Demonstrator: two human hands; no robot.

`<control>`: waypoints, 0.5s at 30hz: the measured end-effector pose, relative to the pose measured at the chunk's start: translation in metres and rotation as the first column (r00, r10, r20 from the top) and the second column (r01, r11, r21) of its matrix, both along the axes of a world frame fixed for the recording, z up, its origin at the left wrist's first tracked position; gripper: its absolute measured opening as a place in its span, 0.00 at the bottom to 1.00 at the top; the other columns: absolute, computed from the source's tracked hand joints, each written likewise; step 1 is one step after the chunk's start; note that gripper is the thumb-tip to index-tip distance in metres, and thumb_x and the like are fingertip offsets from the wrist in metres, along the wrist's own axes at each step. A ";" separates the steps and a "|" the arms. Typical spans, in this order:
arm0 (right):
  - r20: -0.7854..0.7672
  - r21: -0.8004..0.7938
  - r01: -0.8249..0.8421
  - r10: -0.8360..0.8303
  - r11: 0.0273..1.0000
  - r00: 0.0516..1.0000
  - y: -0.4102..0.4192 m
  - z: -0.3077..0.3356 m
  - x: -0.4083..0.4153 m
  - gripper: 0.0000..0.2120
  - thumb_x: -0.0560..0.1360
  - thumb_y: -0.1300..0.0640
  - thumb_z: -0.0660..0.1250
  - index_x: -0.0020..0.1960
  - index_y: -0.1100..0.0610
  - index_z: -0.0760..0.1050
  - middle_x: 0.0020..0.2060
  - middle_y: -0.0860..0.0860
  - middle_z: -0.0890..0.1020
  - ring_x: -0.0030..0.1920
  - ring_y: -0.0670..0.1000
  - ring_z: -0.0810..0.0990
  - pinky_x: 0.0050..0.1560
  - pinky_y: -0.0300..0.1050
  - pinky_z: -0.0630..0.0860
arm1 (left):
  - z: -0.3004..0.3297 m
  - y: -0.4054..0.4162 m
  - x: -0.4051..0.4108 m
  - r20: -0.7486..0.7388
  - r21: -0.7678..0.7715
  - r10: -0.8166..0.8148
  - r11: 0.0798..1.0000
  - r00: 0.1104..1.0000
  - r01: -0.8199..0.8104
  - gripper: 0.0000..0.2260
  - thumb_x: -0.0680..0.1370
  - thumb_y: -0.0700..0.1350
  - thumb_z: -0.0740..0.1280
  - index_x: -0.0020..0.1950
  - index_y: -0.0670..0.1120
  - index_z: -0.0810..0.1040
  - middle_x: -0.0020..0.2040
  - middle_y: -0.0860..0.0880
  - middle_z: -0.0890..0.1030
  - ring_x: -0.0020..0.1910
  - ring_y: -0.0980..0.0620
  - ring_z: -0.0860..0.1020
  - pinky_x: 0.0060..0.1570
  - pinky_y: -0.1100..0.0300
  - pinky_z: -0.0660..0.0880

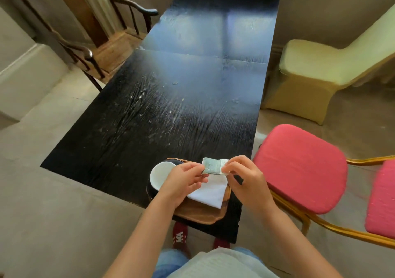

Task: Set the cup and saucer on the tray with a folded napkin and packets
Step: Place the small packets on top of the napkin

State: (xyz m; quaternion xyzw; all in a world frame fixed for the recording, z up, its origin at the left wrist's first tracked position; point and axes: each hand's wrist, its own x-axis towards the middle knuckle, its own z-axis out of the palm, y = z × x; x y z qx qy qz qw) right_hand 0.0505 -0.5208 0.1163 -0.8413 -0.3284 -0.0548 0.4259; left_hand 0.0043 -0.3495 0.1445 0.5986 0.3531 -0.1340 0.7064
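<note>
A wooden tray (198,214) sits at the near edge of the black table (171,106). On its left stands a cup (160,174), white inside and dark outside, on a dark saucer (149,190) mostly hidden by my left hand. A folded white napkin (210,193) lies on the tray's right part. Above the napkin, my left hand (183,180) and my right hand (243,177) pinch the two ends of small greenish packets (211,166), held stacked together.
A pink-cushioned chair (299,166) with a gold frame stands close on the right, a cream-covered chair (310,74) behind it. A dark wooden armchair (89,55) stands at the table's left. My red shoes (180,235) show under the table edge.
</note>
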 end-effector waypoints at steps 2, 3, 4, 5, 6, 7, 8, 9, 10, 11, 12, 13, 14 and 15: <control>-0.234 0.159 0.114 -0.075 0.981 0.969 0.004 0.000 -0.007 0.09 0.71 0.65 0.66 0.51 0.58 0.78 0.49 0.53 0.79 0.49 0.48 0.79 0.45 0.38 0.80 | -0.002 0.001 -0.006 0.071 0.067 0.019 0.997 0.997 -0.024 0.03 0.77 0.43 0.66 0.48 0.46 0.80 0.40 0.50 0.83 0.38 0.56 0.82 0.43 0.62 0.78; -0.417 0.226 0.214 -0.104 0.950 0.903 0.006 0.002 -0.011 0.12 0.72 0.65 0.65 0.55 0.56 0.76 0.51 0.52 0.78 0.50 0.49 0.80 0.46 0.41 0.80 | -0.003 0.002 -0.009 0.098 0.112 0.022 0.993 0.995 -0.033 0.04 0.77 0.43 0.67 0.49 0.46 0.80 0.41 0.50 0.83 0.38 0.57 0.82 0.42 0.62 0.77; -0.582 0.261 0.309 -0.106 0.914 0.806 0.009 0.004 -0.016 0.15 0.74 0.65 0.64 0.59 0.54 0.74 0.53 0.51 0.79 0.50 0.49 0.81 0.47 0.43 0.80 | -0.004 0.004 -0.012 0.121 0.168 0.014 0.985 0.993 -0.034 0.04 0.76 0.43 0.67 0.49 0.46 0.80 0.41 0.50 0.83 0.37 0.57 0.82 0.41 0.62 0.77; -0.700 0.268 0.387 -0.097 0.882 0.707 0.012 0.005 -0.019 0.16 0.74 0.64 0.65 0.60 0.53 0.73 0.52 0.50 0.80 0.49 0.48 0.82 0.48 0.43 0.80 | -0.005 0.005 -0.015 0.144 0.219 -0.003 0.975 0.990 -0.029 0.04 0.76 0.43 0.67 0.49 0.46 0.81 0.41 0.49 0.84 0.37 0.56 0.82 0.40 0.62 0.77; -0.770 0.254 0.436 -0.092 0.863 0.631 0.014 0.005 -0.022 0.16 0.74 0.62 0.67 0.60 0.53 0.73 0.51 0.50 0.81 0.49 0.48 0.82 0.47 0.43 0.80 | -0.006 0.007 -0.017 0.163 0.256 -0.022 0.966 0.986 -0.021 0.04 0.76 0.42 0.67 0.48 0.46 0.81 0.41 0.49 0.84 0.37 0.56 0.82 0.40 0.62 0.78; -0.812 0.230 0.460 -0.092 0.858 0.577 0.016 0.004 -0.025 0.14 0.73 0.61 0.68 0.59 0.55 0.75 0.49 0.50 0.82 0.49 0.48 0.82 0.46 0.42 0.81 | -0.006 0.009 -0.019 0.175 0.281 -0.039 0.960 0.984 -0.012 0.03 0.76 0.42 0.67 0.47 0.47 0.81 0.41 0.49 0.84 0.38 0.55 0.82 0.40 0.62 0.78; -0.837 0.204 0.472 -0.097 0.858 0.538 0.018 0.004 -0.028 0.13 0.73 0.61 0.69 0.57 0.57 0.77 0.48 0.51 0.83 0.48 0.48 0.83 0.44 0.41 0.81 | -0.007 0.012 -0.022 0.180 0.302 -0.059 0.953 0.982 0.002 0.03 0.76 0.42 0.67 0.46 0.48 0.81 0.41 0.49 0.84 0.38 0.55 0.82 0.39 0.64 0.78; -0.854 0.180 0.480 -0.105 0.859 0.509 0.021 0.005 -0.032 0.10 0.73 0.61 0.69 0.54 0.57 0.79 0.46 0.51 0.84 0.46 0.48 0.83 0.42 0.40 0.81 | -0.009 0.015 -0.024 0.182 0.323 -0.086 0.946 0.980 0.023 0.04 0.76 0.41 0.68 0.45 0.49 0.81 0.40 0.50 0.84 0.37 0.55 0.81 0.37 0.66 0.78; -0.862 0.156 0.485 -0.121 0.861 0.492 0.024 0.005 -0.035 0.08 0.72 0.61 0.69 0.51 0.56 0.80 0.44 0.52 0.84 0.43 0.48 0.84 0.40 0.40 0.81 | -0.011 0.019 -0.027 0.181 0.342 -0.115 0.938 0.977 0.048 0.04 0.76 0.41 0.68 0.44 0.50 0.81 0.38 0.50 0.84 0.36 0.56 0.81 0.36 0.67 0.77; -0.866 0.134 0.489 -0.138 0.862 0.481 0.028 0.005 -0.039 0.05 0.72 0.62 0.69 0.47 0.54 0.81 0.42 0.52 0.85 0.39 0.48 0.83 0.38 0.39 0.80 | -0.013 0.023 -0.029 0.179 0.355 -0.142 0.932 0.973 0.071 0.04 0.76 0.41 0.68 0.44 0.49 0.81 0.37 0.50 0.83 0.35 0.57 0.80 0.34 0.68 0.76; -0.865 0.105 0.494 -0.166 0.863 0.473 0.031 0.004 -0.044 0.05 0.72 0.62 0.69 0.44 0.53 0.80 0.40 0.51 0.84 0.36 0.46 0.83 0.36 0.38 0.79 | -0.015 0.027 -0.033 0.179 0.363 -0.166 0.927 0.970 0.092 0.04 0.76 0.41 0.68 0.44 0.49 0.81 0.35 0.50 0.83 0.33 0.59 0.79 0.33 0.70 0.75; -0.867 0.075 0.511 -0.197 0.857 0.457 0.035 0.003 -0.049 0.06 0.72 0.62 0.69 0.42 0.52 0.80 0.39 0.49 0.84 0.33 0.45 0.81 0.34 0.36 0.78 | -0.017 0.031 -0.036 0.178 0.371 -0.187 0.922 0.966 0.110 0.05 0.76 0.40 0.68 0.43 0.48 0.81 0.33 0.50 0.82 0.31 0.61 0.78 0.32 0.71 0.74; -0.872 0.047 0.535 -0.226 0.844 0.434 0.039 0.001 -0.055 0.05 0.72 0.62 0.69 0.42 0.53 0.80 0.38 0.48 0.83 0.31 0.44 0.80 0.32 0.33 0.76 | -0.021 0.034 -0.041 0.173 0.382 -0.205 0.916 0.963 0.126 0.05 0.75 0.40 0.68 0.43 0.48 0.81 0.32 0.51 0.81 0.30 0.62 0.77 0.32 0.72 0.73; -0.878 0.025 0.557 -0.248 0.830 0.409 0.043 -0.002 -0.062 0.04 0.72 0.62 0.70 0.44 0.54 0.80 0.37 0.47 0.82 0.32 0.44 0.80 0.30 0.31 0.75 | -0.025 0.036 -0.046 0.166 0.386 -0.216 0.912 0.962 0.138 0.05 0.75 0.40 0.68 0.43 0.49 0.82 0.31 0.51 0.81 0.31 0.62 0.78 0.32 0.73 0.73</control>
